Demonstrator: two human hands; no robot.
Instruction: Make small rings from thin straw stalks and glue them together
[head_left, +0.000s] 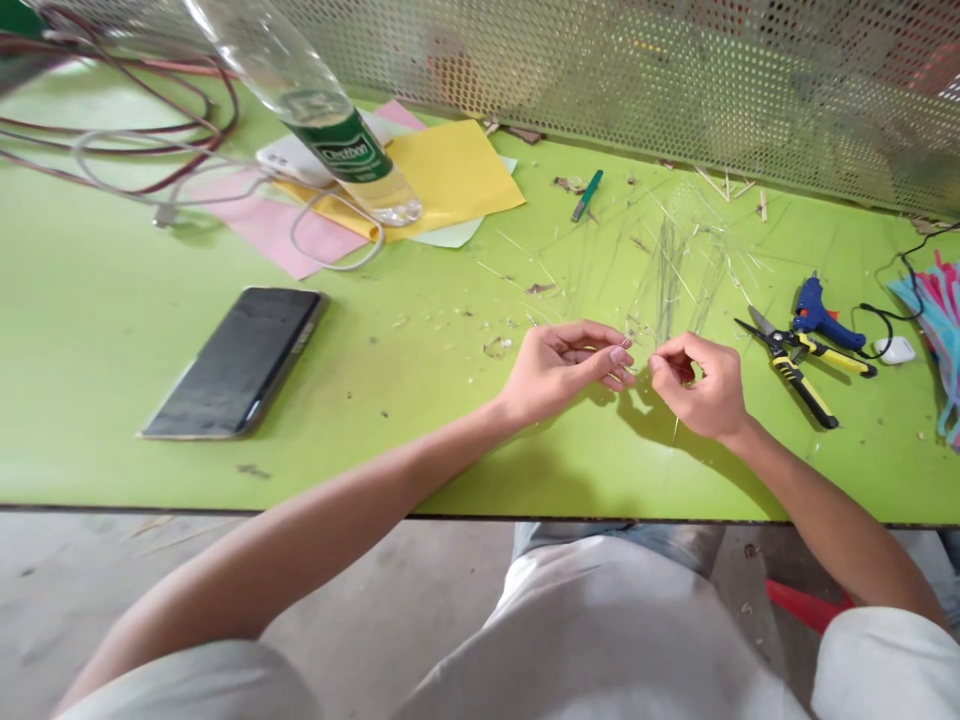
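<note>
My left hand [562,372] hovers just over the green table, thumb pressed toward the curled fingertips. Whatever lies between them is too small to make out. Close beside it on the right, my right hand [699,385] pinches with thumb and forefinger. A thin wire [676,430] pokes out below that hand and seems to be held in it. Beyond both hands lies a loose bundle of thin straight wires [666,275]. To the right are yellow-and-black pliers [787,365] with their jaws apart.
A blue glue gun [821,315] and pipe cleaners [934,330] lie at right. A green utility knife [587,196] is farther back. At left are a dark phone [236,362], a water bottle [337,140], coloured paper [457,180] and cables [180,165]. A perforated metal screen [600,80] borders the back.
</note>
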